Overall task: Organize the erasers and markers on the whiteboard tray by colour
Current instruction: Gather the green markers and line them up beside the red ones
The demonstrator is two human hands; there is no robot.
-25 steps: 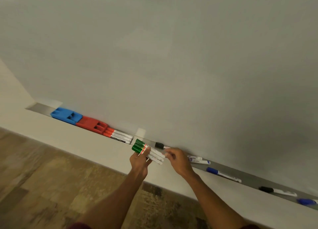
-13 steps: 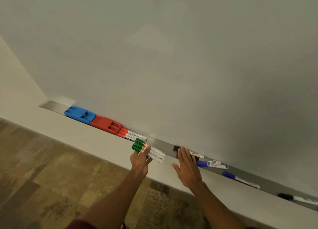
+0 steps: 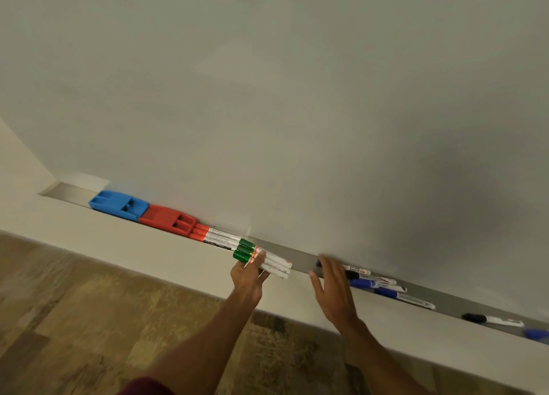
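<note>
R hand (image 3: 334, 290) now off green markers (image 3: 267, 261), fingers straight, over black marker (image 3: 356, 268) on tray (image 3: 303, 259). L hand (image 3: 248, 278) grips the greens, just beside red markers (image 3: 217, 237).

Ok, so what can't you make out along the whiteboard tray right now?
Head view only.
The black marker is partly covered by the right hand.
The blue marker at the far right is cut off by the frame edge.
The print on the green markers is too small to read, and the left hand gripping them covers part of their barrels.
</note>
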